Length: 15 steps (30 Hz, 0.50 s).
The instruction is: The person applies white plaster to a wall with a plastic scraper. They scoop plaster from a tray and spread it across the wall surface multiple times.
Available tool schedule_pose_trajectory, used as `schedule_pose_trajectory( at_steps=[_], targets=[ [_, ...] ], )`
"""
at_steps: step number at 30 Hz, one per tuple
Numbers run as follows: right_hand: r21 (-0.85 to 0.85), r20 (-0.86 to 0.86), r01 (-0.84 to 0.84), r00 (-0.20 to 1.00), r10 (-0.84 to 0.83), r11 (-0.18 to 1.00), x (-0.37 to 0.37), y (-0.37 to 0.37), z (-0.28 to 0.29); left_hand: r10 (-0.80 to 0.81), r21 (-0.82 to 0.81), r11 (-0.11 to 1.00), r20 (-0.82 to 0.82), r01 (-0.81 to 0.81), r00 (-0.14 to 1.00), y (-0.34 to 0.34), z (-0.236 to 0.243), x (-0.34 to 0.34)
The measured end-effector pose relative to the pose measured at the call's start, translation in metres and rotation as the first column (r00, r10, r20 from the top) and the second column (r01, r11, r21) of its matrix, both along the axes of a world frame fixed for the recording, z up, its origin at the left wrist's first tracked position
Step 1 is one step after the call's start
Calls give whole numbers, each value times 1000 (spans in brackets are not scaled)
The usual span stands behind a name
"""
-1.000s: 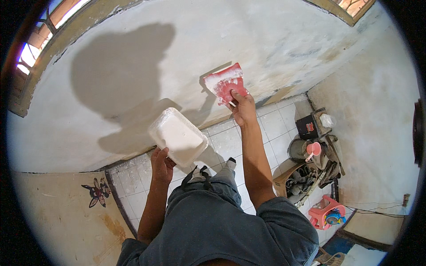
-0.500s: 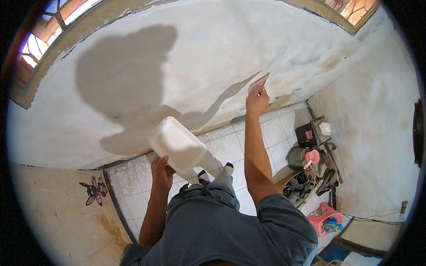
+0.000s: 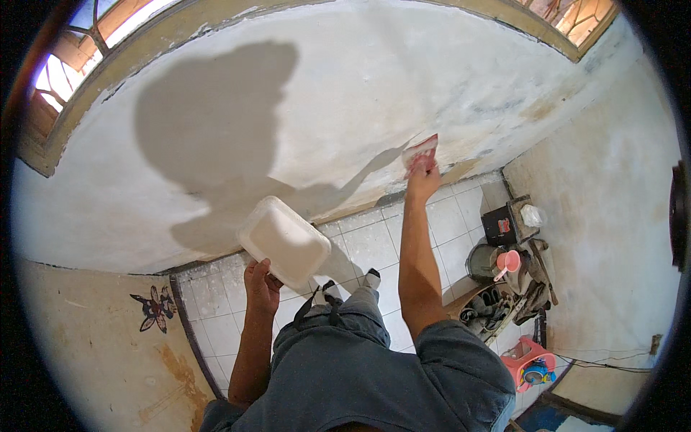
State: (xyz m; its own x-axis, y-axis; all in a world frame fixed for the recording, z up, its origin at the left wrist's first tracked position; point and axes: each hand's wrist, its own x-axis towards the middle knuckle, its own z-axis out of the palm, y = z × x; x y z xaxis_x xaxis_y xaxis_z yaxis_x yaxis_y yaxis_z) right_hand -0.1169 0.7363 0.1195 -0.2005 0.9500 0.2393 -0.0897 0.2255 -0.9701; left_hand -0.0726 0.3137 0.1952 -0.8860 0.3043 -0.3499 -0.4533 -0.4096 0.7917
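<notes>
My left hand [image 3: 262, 286] grips the near edge of a shallow white rectangular tray [image 3: 285, 243], thumb on top and fingers beneath. The tray tilts toward me, in front of the wall's foot; a shadow falls across part of it. With my right arm stretched forward, my right hand [image 3: 423, 185] is closed around a flat red putty scraper [image 3: 420, 155] smeared with white. Its blade is at or very near the patchy white wall [image 3: 345, 93]; whether it touches is hard to tell. Shadows of my head and right arm lie on the wall.
Along the right wall stand a black box [image 3: 498, 225], a dark bucket [image 3: 481, 262] with a pink dipper [image 3: 508, 261], a pile of shoes [image 3: 486, 302] and a pink stool [image 3: 520, 358]. White tiles [image 3: 368, 245] cover the floor. Window frames [image 3: 558, 36] edge the wall above.
My right hand has come lower and slightly nearer to me, and the scraper has turned to show more of its flat face. The tray has shifted slightly left and down.
</notes>
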Motion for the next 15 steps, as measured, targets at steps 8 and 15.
schedule_pose_trajectory(
  at_steps=[8, 15],
  targets=[
    [425, 250, -75, 967, -38, 902, -54, -67, 74, 37, 0, 999, 36, -37, 999, 3, -4, 1],
    [342, 326, -354, 914, 243, 870, -10, -117, 22, 64, 28, 997, 63, -66, 996, 13, 11, 0]
  ],
)
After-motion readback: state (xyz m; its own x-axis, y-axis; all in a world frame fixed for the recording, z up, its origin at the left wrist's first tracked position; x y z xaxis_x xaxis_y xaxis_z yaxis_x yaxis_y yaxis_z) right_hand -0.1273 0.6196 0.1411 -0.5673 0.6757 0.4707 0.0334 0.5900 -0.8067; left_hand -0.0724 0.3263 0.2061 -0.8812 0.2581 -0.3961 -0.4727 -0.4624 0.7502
